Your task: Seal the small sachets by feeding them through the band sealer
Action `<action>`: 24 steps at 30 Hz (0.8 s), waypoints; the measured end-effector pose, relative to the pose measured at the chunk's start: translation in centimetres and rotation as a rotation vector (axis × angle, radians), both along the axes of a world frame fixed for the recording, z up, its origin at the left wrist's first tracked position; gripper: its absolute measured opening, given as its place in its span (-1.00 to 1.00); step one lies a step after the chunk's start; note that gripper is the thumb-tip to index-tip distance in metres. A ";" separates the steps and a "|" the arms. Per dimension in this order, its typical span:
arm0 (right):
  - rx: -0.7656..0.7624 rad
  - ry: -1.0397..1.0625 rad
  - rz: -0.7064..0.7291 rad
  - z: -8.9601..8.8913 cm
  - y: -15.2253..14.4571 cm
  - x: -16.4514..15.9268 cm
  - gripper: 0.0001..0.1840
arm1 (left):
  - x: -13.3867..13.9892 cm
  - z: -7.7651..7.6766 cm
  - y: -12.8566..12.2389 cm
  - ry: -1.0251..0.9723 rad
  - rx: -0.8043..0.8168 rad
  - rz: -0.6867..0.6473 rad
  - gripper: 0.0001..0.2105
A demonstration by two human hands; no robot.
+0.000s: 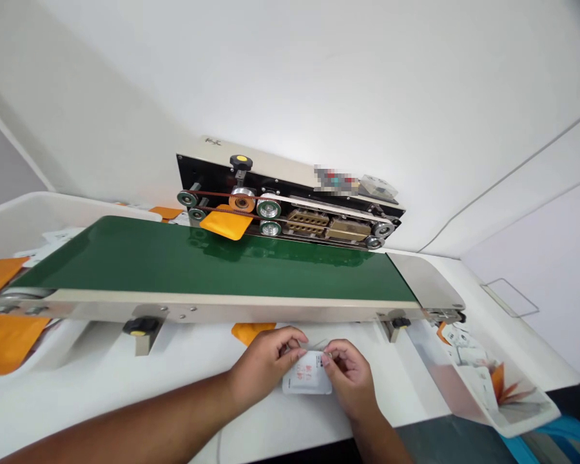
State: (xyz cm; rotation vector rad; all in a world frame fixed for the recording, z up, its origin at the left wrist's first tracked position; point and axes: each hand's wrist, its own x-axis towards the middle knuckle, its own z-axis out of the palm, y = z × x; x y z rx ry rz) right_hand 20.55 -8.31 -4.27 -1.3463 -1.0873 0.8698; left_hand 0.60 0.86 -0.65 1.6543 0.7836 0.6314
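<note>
A small white pouch (307, 380) with reddish printing is held upright between my two hands, just in front of the conveyor. My left hand (265, 364) pinches its upper left corner. On the upper right corner, the thumb and fingers of my right hand (348, 374) are closed. The green conveyor belt (232, 274) runs behind them, in front of a band sealing machine (290, 174). An orange pouch (226, 222) hangs from the sealer's belts at its left part. Another orange pouch (251, 332) lies on the table, partly behind my left hand.
A white bin (111, 205) with white and orange pouches stands under the belt's left end. At the right, a second bin (526, 415) holds white and orange pouches. Support brackets with black knobs (142, 327) stick out below the belt's front rail.
</note>
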 end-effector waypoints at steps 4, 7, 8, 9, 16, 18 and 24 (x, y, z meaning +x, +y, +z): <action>0.097 0.125 -0.071 -0.3 0.2 0.6 -0.64 | 0.3 -0.2 0.0 0.002 -0.074 -0.090 -0.87; 0.192 0.189 -0.041 0.3 0.3 0.3 -0.33 | 0.4 -0.2 -0.1 -0.114 -0.237 -0.021 -0.81; 0.182 0.153 0.000 0.5 0.3 0.0 -0.27 | 0.5 -0.2 -0.1 -0.158 -0.272 -0.003 -0.79; 0.148 0.088 0.042 0.7 0.2 -0.2 -0.27 | 0.5 -0.2 -0.2 -0.194 -0.288 0.007 -0.78; 0.024 -0.099 -0.139 4.7 0.9 1.4 -0.66 | -0.1 0.0 -1.0 -0.186 -0.041 -0.120 -0.84; 0.133 -0.032 -0.263 7.8 2.4 3.8 -0.67 | -0.3 0.0 -1.0 -0.150 0.049 -0.149 -0.82; 0.202 0.057 -0.404 15.5 8.1 13.5 -0.58 | -0.4 0.2 -0.7 -0.122 0.167 -0.165 -0.88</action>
